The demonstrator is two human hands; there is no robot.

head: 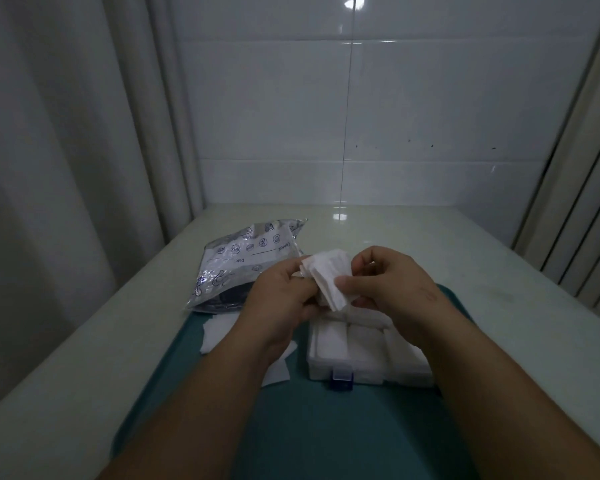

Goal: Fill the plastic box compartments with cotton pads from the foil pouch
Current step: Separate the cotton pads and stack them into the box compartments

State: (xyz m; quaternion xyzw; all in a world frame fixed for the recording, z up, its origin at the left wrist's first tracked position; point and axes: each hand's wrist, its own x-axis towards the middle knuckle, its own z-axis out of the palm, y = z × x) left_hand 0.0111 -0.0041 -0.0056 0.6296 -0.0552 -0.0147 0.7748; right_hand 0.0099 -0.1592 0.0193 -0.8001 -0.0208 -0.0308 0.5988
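**Inspector:** State the position of the hands.

**Operator:** I see both raised above the far edge of the plastic box (378, 374). The left hand (284, 299) grips the left edge of a stack of cotton pads (329, 275) with curled fingers. The right hand (392, 285) pinches the stack's right side, with the thumb on the near face and the fingers behind. The stack is tilted and fanned slightly and touches nothing below it.

**Inspector:** Condition of the box?

**Operator:** It lies open on a teal tray (326, 427), with a blue latch (342, 377) at the middle of its near wall. I can make out dividers running front to back, and the compartments on view show white filling. The picture is too soft for me to count pads, and the right forearm covers the box's right end.

**Inspector:** And the source?

**Operator:** The foil pouch (243, 261) lies flat to the far left of the box, partly on the tray's rim and partly on the pale surface (520, 306). Its printed side faces up. The left hand hides its near right corner, so I cannot judge its opening.

**Inspector:** Anything loose?

**Operator:** I note loose pads (219, 332) lying flat on the tray, left of the box and partly under the left wrist.
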